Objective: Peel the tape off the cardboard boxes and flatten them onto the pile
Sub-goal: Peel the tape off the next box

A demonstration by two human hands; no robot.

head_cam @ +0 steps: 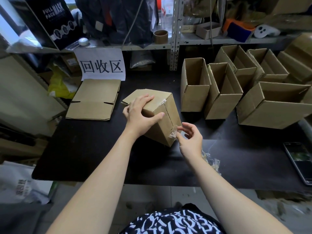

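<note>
Right grip [190,139]: crinkled tape [173,134], cardboard box [158,130]

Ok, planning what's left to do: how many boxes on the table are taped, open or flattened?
Taped box, left hand gripping, right hand pinching its tape: 1
Open boxes: 5 clear; far right edge unclear
Flattened box: 1 showing
Total: 7

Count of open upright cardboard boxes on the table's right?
5 open brown cardboard boxes: tall left one, tall neighbour, two behind, wide one front-right. Far-right edge may hide more.
</note>
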